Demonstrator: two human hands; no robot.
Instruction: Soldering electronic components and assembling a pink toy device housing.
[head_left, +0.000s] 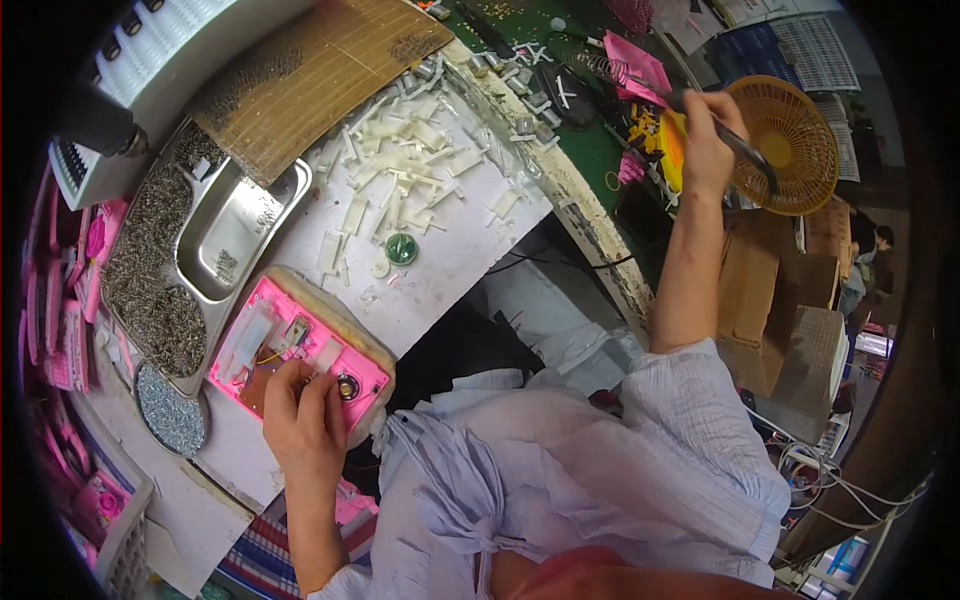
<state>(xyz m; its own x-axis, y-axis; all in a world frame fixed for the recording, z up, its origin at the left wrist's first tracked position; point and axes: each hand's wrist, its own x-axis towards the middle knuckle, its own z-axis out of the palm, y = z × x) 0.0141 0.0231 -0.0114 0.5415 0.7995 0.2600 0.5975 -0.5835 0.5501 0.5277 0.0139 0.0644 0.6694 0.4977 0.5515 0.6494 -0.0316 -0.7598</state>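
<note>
My right hand [712, 145] is wrapped round the black handle of a soldering iron [745, 150], held out at the far right. The iron's metal end points at a coiled wire holder [605, 68]. At the left, my left hand [305, 415] reaches into an open pink plastic housing [375, 380], fingers bent and pressed together. What those fingertips pinch is hidden beneath them. Inside the housing are a round black-rimmed part [347, 387], thin wires, a brown board [262, 385] and a clear whitish piece [250, 340]. The housing lies on a padded block [330, 312].
Loose white plastic pieces [410, 150] and a small green round container [401, 249] cover the worktop. A metal tray [225, 250] of screws stands left, below a power screwdriver [105, 125]. A woven basket [790, 145] and cardboard boxes [755, 300] are at right.
</note>
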